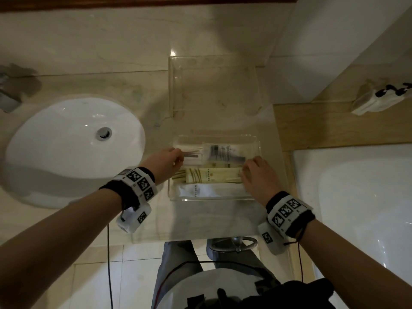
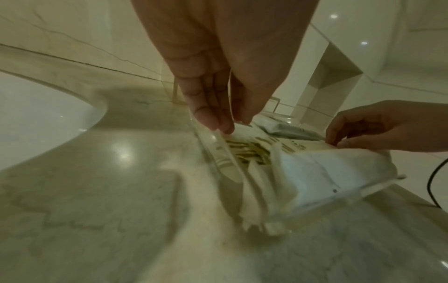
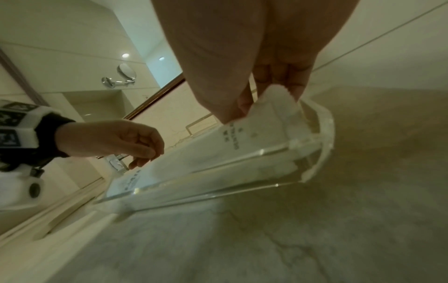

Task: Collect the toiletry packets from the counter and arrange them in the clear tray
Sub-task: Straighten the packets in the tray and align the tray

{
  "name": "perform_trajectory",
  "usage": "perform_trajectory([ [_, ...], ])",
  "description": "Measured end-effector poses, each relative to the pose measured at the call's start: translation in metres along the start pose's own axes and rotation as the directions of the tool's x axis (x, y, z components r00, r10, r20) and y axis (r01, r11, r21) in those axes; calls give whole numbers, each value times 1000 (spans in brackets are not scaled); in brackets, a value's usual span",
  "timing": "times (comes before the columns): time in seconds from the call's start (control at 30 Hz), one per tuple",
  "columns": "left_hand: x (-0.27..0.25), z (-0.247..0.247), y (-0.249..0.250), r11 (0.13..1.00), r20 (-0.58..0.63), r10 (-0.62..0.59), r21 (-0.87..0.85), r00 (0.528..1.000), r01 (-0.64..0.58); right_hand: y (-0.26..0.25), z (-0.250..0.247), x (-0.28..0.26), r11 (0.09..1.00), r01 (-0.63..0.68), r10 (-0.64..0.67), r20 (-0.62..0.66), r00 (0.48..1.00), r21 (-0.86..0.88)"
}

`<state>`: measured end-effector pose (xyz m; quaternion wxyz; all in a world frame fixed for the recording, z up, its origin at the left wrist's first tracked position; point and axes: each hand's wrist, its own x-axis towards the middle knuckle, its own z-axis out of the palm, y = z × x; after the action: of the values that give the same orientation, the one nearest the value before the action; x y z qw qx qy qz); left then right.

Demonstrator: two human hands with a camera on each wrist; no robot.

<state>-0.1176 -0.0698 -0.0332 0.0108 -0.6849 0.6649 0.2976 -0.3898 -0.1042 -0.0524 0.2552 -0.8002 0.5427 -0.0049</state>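
The clear tray [image 1: 211, 199] stands on the marble counter just right of the sink, with several toiletry packets lying in it. A white packet [image 1: 209, 190] lies at the front, a cream packet with gold stripes [image 1: 211, 176] lies behind it, and a printed white packet [image 1: 223, 152] is at the back. My left hand [image 1: 179, 156] is at the tray's left end and pinches the edge of a white striped packet [image 1: 191, 155] at the back left; the left wrist view shows the fingertips [image 2: 218, 124] meeting the thumb there. My right hand [image 1: 243, 171] pinches the cream packet's right end [image 3: 274, 99].
A second, empty clear tray [image 1: 214, 85] stands behind the first against the wall. The white sink basin [image 1: 73, 148] is to the left and a white bathtub [image 1: 356, 197] to the right. A white object with a black cord [image 1: 376, 99] lies on the wooden ledge.
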Motion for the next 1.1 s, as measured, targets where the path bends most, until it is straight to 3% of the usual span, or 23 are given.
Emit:
perform_trajectory([
  [0.37, -3, 2, 8, 1000, 156, -19, -6, 988, 20, -21, 6, 0, 987, -152, 149, 57, 987, 45],
  [0.57, -3, 2, 7, 1000, 127, 6, 22, 992, -9, -23, 6, -3, 990, -134, 134, -1, 991, 50],
  [0.67, 0, -1, 8, 999, 8, 42, -9, 999, -41, -24, -1, -1, 991, -136, 135, -80, 988, 1],
  [0.73, 7, -1, 5, 991, -50, 119, 61, 992, -116, -26, -6, 5, 991, -132, 133, -126, 983, 22],
  [0.9, 20, -2, 2, 940, 44, 149, 302, 988, -155, -30, -4, 22, 992, -115, 119, -93, 988, 51],
  [1.1, 20, -2, -4, 950, 96, 153, 259, 984, -173, -28, 6, 26, 996, -78, 81, -86, 993, 39],
])
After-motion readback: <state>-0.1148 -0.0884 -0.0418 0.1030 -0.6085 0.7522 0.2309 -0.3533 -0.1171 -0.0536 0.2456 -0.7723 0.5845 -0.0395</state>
